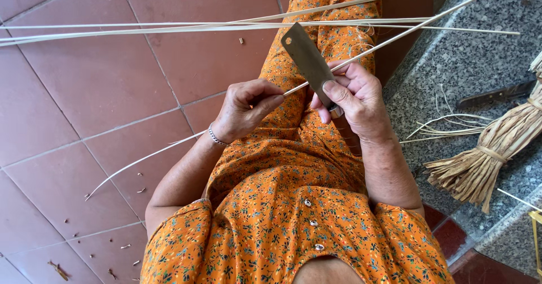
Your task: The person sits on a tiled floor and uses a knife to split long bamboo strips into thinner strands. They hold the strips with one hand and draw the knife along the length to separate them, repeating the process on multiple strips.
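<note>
Two hands work close together over your lap, and the knife serves as the marker for everything else. Your right hand (pixel 353 100) is closed round the handle of the knife (pixel 307 64), thumb pressed on the flat of the blade, which stands tilted up and away from you with its squared tip and small hole farthest out. Your left hand (pixel 248 109), just left of the knife, is pinched shut on a thin pale strip (pixel 395 35), thumb and fingers folded over it. The strip crosses under the blade where your right thumb sits, runs on up and to the right past the knife, and trails down to the left behind your left wrist toward the floor (pixel 84 92). A metal bracelet (pixel 216 137) circles that wrist. Beyond the knife's tip several more long strips (pixel 141 29) lie nearly level across the view, well apart from your hands. Below the knife spreads your orange flowered dress (pixel 282 205). To the right of the knife is a speckled stone counter (pixel 468 58), and on it lies a tied bundle of dry fibre (pixel 491 148), with a few loose shavings (pixel 446 127) between the bundle and your right forearm. A dark tool (pixel 497 95) lies on the counter above the bundle. Small chips are scattered on the red floor tiles far left of the knife.
</note>
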